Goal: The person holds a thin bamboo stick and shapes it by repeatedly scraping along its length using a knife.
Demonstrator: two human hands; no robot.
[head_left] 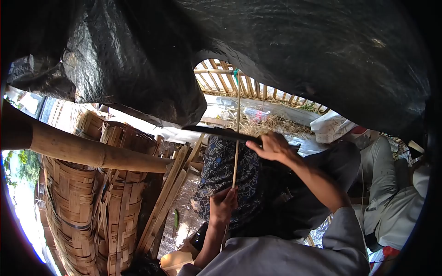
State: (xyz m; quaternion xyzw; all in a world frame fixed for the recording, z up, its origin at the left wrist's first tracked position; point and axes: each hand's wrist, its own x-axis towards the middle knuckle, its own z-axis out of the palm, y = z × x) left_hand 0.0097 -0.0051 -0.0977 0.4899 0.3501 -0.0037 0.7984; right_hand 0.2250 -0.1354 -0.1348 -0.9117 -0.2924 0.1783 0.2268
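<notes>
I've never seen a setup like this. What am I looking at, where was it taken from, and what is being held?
There is no machine here: these are a person's bare hands. The single picture comes from a camera on their head, looking forward and down. The left hand grips a thin stick. The right hand holds a long dark blade that crosses the stick. Patterned cloth lies beneath the stick. Woven baskets stand at the left, a black sheet hangs above, and another person sits at the right.
</notes>
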